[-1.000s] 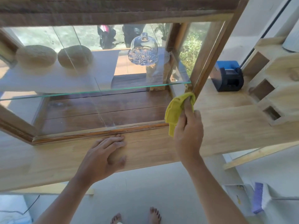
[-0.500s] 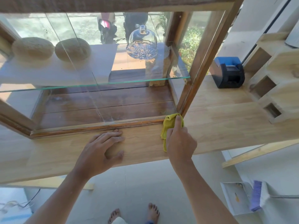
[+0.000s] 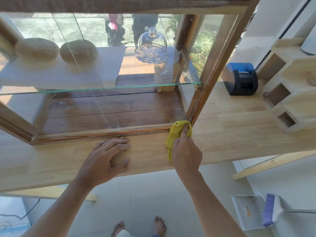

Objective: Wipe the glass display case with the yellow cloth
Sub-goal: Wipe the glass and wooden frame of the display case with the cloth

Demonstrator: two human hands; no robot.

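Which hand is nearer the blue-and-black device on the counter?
Right. The right hand grips the yellow cloth at the case's corner, closer to the device; the left hand rests farther left.

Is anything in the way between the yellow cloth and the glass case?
Nothing visible. The right hand grips the yellow cloth and already presses it against the bottom right corner of the glass display case. The left hand rests on the wooden counter, off to the side.

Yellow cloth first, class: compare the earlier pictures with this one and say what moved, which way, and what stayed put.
The right hand, gripping the yellow cloth, slid down the case's right front post to the bottom corner of the display case. The left hand stayed flat on the wooden counter. The glass dome on the shelf did not move.
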